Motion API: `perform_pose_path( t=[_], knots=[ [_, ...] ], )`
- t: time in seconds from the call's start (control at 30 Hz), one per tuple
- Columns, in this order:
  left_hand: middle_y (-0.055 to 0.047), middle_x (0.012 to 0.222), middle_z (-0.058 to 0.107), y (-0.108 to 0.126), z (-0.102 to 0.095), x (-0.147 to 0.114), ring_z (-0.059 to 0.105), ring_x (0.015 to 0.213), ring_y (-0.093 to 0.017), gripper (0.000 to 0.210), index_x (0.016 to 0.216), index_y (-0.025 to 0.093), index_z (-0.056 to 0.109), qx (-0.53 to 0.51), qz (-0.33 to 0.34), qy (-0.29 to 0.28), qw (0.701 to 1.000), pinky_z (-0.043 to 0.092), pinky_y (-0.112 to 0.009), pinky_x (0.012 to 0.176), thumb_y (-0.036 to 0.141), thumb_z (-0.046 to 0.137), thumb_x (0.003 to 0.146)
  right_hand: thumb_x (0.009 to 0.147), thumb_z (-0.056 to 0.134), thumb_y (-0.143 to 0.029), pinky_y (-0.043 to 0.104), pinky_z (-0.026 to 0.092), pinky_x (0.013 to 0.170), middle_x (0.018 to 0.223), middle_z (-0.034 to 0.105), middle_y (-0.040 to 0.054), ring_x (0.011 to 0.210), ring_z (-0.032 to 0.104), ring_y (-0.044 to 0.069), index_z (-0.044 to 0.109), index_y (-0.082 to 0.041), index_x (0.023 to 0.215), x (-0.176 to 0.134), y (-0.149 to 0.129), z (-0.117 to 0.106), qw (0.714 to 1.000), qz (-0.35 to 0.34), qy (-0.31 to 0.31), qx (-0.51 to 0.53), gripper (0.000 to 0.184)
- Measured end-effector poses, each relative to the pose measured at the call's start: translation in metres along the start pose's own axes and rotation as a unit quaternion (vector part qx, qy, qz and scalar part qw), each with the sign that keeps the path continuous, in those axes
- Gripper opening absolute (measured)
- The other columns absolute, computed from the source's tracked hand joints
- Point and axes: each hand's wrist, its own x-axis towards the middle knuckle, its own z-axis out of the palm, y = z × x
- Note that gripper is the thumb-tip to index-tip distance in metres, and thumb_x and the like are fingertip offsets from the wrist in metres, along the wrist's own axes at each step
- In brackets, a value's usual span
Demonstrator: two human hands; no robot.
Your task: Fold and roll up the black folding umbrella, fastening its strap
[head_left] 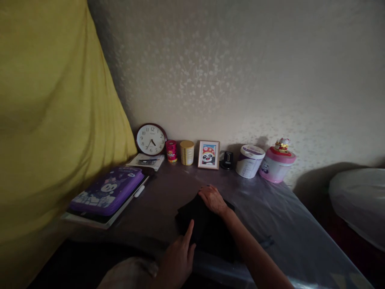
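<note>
A black cloth [197, 212] lies at lower centre of the view, its folds lost in shade and its lower edge melting into the dark at the bottom. The right hand [213, 199] is bent over the cloth's top; its fingertips are hard to make out, so I cannot tell whether it pinches or only presses. The left hand [180, 253] is at the cloth's lower left, index finger stretched along it and thumb apart; its other fingers are hidden, and I cannot tell whether it grips any fabric. The bottom border cuts off the right forearm and a pale sleeve [124, 273]. A dark shape just right of that forearm is too dim to identify.

The table [162, 200] has its right edge slanting to the lower right, with a strip of tabletop between the cloth and the back row. More tabletop extends left to a purple case [110, 191] and right of the forearm. A yellow curtain [54, 112] bounds the left; a white bundle [361, 200] is cut off at the right border.

Counted along the back: one clock [151, 139], one pink can [171, 151], one tin [187, 153], one panda picture [208, 155], one black device [227, 160], and two tubs [250, 162], the right one topped by a figurine [282, 145].
</note>
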Motion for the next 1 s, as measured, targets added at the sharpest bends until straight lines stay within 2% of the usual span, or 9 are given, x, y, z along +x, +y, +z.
perform_pose_path(
  t=[0.07, 0.13, 0.23, 0.3, 0.43, 0.57, 0.73, 1.0],
  knots=[
    [-0.009, 0.108, 0.064, 0.000, -0.002, 0.000, 0.061, 0.093, -0.017, 0.056, 0.143, 0.021, 0.011, -0.018, 0.002, -0.001, 1.000, 0.044, -0.027, 0.082, 0.024, 0.030, 0.090, 0.092, 0.040, -0.025, 0.045, 0.041, 0.094, 0.109, 0.065, 0.0107, 0.105, 0.058, 0.022, 0.064, -0.019, 0.099, 0.000, 0.018, -0.004, 0.995, 0.076, 0.054, -0.024, 0.026],
    [-0.010, 0.109, 0.064, 0.000, -0.003, 0.001, 0.061, 0.093, -0.017, 0.056, 0.143, 0.019, 0.012, -0.033, 0.007, 0.000, 0.999, 0.044, -0.028, 0.083, 0.024, 0.030, 0.090, 0.091, 0.040, -0.025, 0.043, 0.044, 0.091, 0.111, 0.064, 0.0115, 0.103, 0.059, 0.022, 0.063, -0.018, 0.103, -0.010, 0.030, -0.011, 0.988, 0.114, 0.100, -0.009, 0.027],
    [-0.011, 0.107, 0.065, -0.001, -0.004, 0.001, 0.062, 0.093, -0.017, 0.056, 0.143, 0.016, 0.013, -0.045, 0.008, 0.001, 0.999, 0.044, -0.028, 0.084, 0.025, 0.030, 0.089, 0.090, 0.040, -0.025, 0.039, 0.049, 0.088, 0.109, 0.063, 0.0095, 0.100, 0.059, 0.020, 0.063, -0.020, 0.102, -0.042, 0.038, -0.025, 0.985, 0.100, 0.136, 0.047, 0.027],
    [-0.010, 0.111, 0.064, -0.002, -0.004, 0.002, 0.061, 0.094, -0.017, 0.056, 0.143, 0.017, 0.014, -0.054, 0.010, 0.007, 0.998, 0.044, -0.027, 0.085, 0.026, 0.030, 0.089, 0.089, 0.040, -0.025, 0.038, 0.051, 0.085, 0.105, 0.064, 0.0080, 0.096, 0.061, 0.020, 0.064, -0.022, 0.098, -0.068, 0.041, -0.035, 0.981, 0.113, 0.147, 0.056, 0.025],
    [-0.008, 0.102, 0.067, -0.002, -0.003, 0.003, 0.063, 0.090, -0.016, 0.055, 0.142, 0.018, 0.017, -0.053, -0.003, 0.012, 0.999, 0.045, -0.025, 0.083, 0.028, 0.030, 0.090, 0.089, 0.039, -0.022, 0.037, 0.052, 0.084, 0.105, 0.064, 0.0062, 0.096, 0.061, 0.020, 0.061, -0.024, 0.103, -0.117, 0.043, -0.049, 0.985, 0.138, 0.104, 0.026, 0.026],
    [-0.006, 0.090, 0.070, -0.003, -0.003, 0.003, 0.065, 0.081, -0.016, 0.054, 0.141, 0.020, 0.020, -0.039, -0.021, 0.022, 0.999, 0.046, -0.025, 0.079, 0.029, 0.032, 0.090, 0.089, 0.039, -0.019, 0.036, 0.052, 0.085, 0.117, 0.058, 0.0052, 0.100, 0.060, 0.019, 0.057, -0.027, 0.111, -0.146, 0.034, -0.055, 0.988, 0.139, 0.066, 0.013, 0.030],
    [-0.003, 0.084, 0.070, -0.004, -0.003, 0.003, 0.065, 0.078, -0.015, 0.054, 0.142, 0.023, 0.019, -0.040, -0.028, 0.021, 0.999, 0.047, -0.024, 0.076, 0.031, 0.031, 0.090, 0.089, 0.038, -0.017, 0.033, 0.052, 0.088, 0.129, 0.050, 0.0063, 0.108, 0.057, 0.018, 0.053, -0.027, 0.117, -0.154, 0.006, -0.059, 0.990, 0.110, 0.060, 0.060, 0.034],
    [-0.007, 0.099, 0.068, -0.004, -0.004, 0.005, 0.063, 0.090, -0.015, 0.054, 0.142, 0.018, 0.018, -0.072, -0.016, 0.009, 0.997, 0.044, -0.026, 0.085, 0.030, 0.028, 0.090, 0.089, 0.038, -0.016, 0.031, 0.053, 0.084, 0.128, 0.052, 0.0072, 0.105, 0.059, 0.018, 0.058, -0.025, 0.103, -0.148, -0.011, -0.062, 0.990, 0.078, 0.051, 0.103, 0.027]
  ],
)
